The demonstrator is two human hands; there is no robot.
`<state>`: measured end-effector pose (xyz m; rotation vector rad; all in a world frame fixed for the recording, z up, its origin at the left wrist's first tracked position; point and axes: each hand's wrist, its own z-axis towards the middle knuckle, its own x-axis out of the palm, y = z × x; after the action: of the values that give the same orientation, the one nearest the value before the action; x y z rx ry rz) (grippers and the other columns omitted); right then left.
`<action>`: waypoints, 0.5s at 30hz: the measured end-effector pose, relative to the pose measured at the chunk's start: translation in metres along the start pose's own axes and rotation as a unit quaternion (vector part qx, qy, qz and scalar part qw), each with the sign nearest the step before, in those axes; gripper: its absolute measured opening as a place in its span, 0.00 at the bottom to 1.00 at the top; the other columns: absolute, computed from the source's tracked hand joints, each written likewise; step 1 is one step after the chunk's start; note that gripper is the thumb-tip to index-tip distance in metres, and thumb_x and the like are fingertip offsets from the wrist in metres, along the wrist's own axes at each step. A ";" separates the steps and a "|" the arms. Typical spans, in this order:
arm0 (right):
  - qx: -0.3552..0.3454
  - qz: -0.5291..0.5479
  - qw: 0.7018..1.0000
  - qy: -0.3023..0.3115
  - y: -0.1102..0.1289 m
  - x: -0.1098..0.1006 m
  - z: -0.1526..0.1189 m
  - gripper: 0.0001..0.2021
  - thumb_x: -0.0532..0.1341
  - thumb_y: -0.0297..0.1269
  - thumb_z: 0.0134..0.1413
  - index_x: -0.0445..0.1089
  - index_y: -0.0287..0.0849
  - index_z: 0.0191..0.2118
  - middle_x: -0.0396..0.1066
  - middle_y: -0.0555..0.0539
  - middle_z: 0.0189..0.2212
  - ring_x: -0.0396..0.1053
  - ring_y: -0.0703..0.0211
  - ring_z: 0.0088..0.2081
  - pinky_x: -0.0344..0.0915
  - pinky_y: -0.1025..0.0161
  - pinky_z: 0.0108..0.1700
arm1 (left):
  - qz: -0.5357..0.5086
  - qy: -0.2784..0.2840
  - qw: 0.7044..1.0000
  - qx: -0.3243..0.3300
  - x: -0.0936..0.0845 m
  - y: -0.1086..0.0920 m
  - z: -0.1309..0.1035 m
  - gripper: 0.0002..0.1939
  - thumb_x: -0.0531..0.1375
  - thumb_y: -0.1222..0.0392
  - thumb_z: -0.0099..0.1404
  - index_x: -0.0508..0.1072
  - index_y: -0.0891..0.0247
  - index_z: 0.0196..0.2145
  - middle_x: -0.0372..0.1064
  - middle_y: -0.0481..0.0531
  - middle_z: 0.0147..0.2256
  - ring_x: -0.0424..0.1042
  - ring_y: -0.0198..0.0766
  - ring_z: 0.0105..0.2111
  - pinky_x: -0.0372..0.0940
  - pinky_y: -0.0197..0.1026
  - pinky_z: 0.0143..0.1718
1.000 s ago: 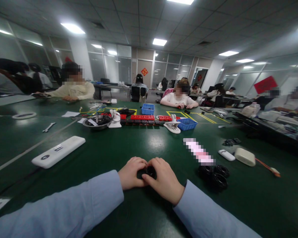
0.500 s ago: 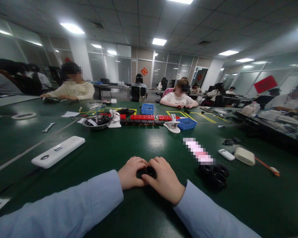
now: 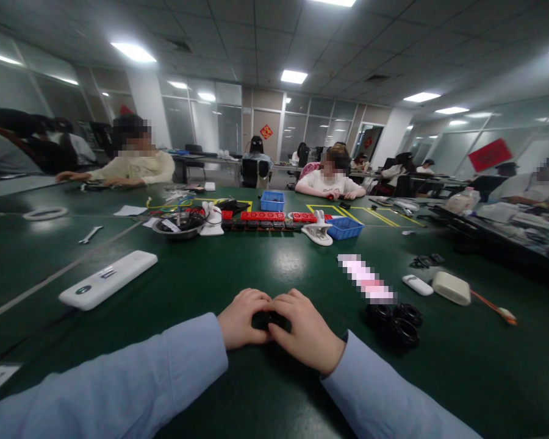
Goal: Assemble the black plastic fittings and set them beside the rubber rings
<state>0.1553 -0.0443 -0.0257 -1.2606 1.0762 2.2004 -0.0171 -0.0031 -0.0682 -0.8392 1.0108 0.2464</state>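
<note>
Between my two hands is a small black round part (image 3: 271,319), mostly covered by my fingers; its exact kind does not show. My left hand (image 3: 243,318) is curled around its left side, thumb at the front. From the right, my right hand (image 3: 304,328) wraps the same part, with fingertips meeting those of the left hand over the top. Both hands rest low over the green table (image 3: 201,274). To the right of my right hand lie several black ring-shaped parts (image 3: 402,332) in a cluster.
A white oblong device (image 3: 110,279) lies left. A blurred pink phone-like object (image 3: 366,279), a white oval item (image 3: 417,285) and a cream case (image 3: 451,288) lie right. Farther back are a metal bowl (image 3: 178,234), red power strips (image 3: 261,216) and blue bins (image 3: 344,228). Co-workers sit beyond.
My right hand has shifted slightly, its thumb moving a little right over the black part. The left hand stays put. Across the table, a co-worker's hand has moved to the left.
</note>
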 end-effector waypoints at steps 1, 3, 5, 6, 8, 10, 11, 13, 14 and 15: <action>-0.009 0.006 1.000 0.003 0.000 0.000 0.000 0.16 0.58 0.24 0.46 0.70 0.45 0.42 0.71 0.50 0.38 0.62 0.59 0.37 0.57 0.60 0.42 | -0.001 -0.001 1.000 -0.001 0.000 0.000 0.000 0.18 0.65 0.59 0.47 0.72 0.61 0.37 0.68 0.51 0.41 0.65 0.45 0.44 0.57 0.50 0.50; -0.021 0.011 1.000 0.008 0.001 0.001 0.000 0.17 0.57 0.22 0.43 0.70 0.44 0.40 0.72 0.50 0.39 0.62 0.60 0.37 0.57 0.61 0.41 | -0.004 -0.004 1.000 -0.004 0.000 0.000 0.000 0.16 0.66 0.61 0.45 0.72 0.62 0.35 0.68 0.51 0.40 0.65 0.45 0.44 0.56 0.49 0.51; -0.022 0.011 1.000 0.012 0.001 0.002 0.001 0.15 0.57 0.22 0.41 0.71 0.43 0.38 0.72 0.50 0.37 0.62 0.60 0.36 0.56 0.61 0.41 | -0.004 -0.003 1.000 -0.004 0.001 0.000 0.000 0.15 0.66 0.61 0.45 0.72 0.62 0.33 0.68 0.51 0.40 0.65 0.45 0.44 0.56 0.49 0.51; -0.020 0.010 1.000 0.014 0.002 0.003 0.001 0.15 0.57 0.22 0.41 0.71 0.43 0.37 0.72 0.50 0.36 0.62 0.60 0.35 0.56 0.61 0.40 | -0.001 -0.002 1.000 -0.004 0.001 0.001 0.000 0.14 0.66 0.61 0.45 0.72 0.61 0.32 0.68 0.50 0.40 0.65 0.45 0.44 0.56 0.49 0.51; -0.016 0.010 1.000 0.015 0.001 0.004 0.002 0.14 0.57 0.22 0.39 0.71 0.42 0.34 0.72 0.51 0.34 0.61 0.60 0.35 0.56 0.62 0.39 | 0.007 -0.002 1.000 -0.002 0.001 0.002 0.000 0.12 0.66 0.60 0.45 0.71 0.61 0.30 0.68 0.50 0.40 0.65 0.45 0.44 0.57 0.48 0.50; -0.020 0.016 1.000 0.012 0.001 0.006 0.003 0.14 0.55 0.20 0.37 0.70 0.42 0.30 0.72 0.51 0.33 0.60 0.60 0.34 0.55 0.62 0.38 | 0.010 -0.001 1.000 -0.002 0.002 0.002 0.000 0.13 0.66 0.59 0.46 0.71 0.61 0.30 0.68 0.50 0.40 0.65 0.45 0.44 0.57 0.48 0.50; -0.023 0.018 1.000 0.010 0.001 0.007 0.003 0.14 0.55 0.19 0.36 0.70 0.42 0.29 0.72 0.52 0.33 0.60 0.60 0.33 0.54 0.62 0.37 | 0.009 -0.001 1.000 -0.003 0.002 0.003 0.000 0.13 0.66 0.58 0.46 0.72 0.61 0.31 0.68 0.50 0.40 0.65 0.45 0.44 0.57 0.48 0.50; -0.030 0.021 0.999 0.003 0.000 0.009 0.004 0.14 0.53 0.18 0.35 0.69 0.42 0.27 0.71 0.52 0.31 0.59 0.60 0.33 0.54 0.62 0.37 | 0.005 -0.003 1.000 -0.005 0.002 0.003 0.000 0.15 0.66 0.57 0.46 0.72 0.61 0.33 0.68 0.51 0.40 0.65 0.45 0.44 0.57 0.49 0.49; -0.033 0.021 0.999 0.001 -0.001 0.009 0.004 0.14 0.53 0.17 0.35 0.69 0.42 0.25 0.71 0.53 0.30 0.59 0.60 0.33 0.53 0.62 0.37 | 0.003 -0.006 1.000 -0.006 0.002 0.002 0.000 0.16 0.66 0.56 0.46 0.72 0.61 0.34 0.68 0.51 0.40 0.65 0.45 0.44 0.57 0.49 0.49; -0.036 0.021 0.999 0.000 -0.001 0.010 0.005 0.14 0.53 0.17 0.35 0.69 0.42 0.24 0.71 0.53 0.29 0.59 0.60 0.32 0.53 0.62 0.37 | 0.001 -0.008 1.000 -0.006 0.002 0.002 0.000 0.16 0.66 0.56 0.46 0.72 0.61 0.34 0.68 0.52 0.40 0.65 0.46 0.44 0.57 0.49 0.49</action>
<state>0.1484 -0.0405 -0.0334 -1.2787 1.0413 2.2894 -0.0172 -0.0022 -0.0714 -0.8448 0.9958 0.2613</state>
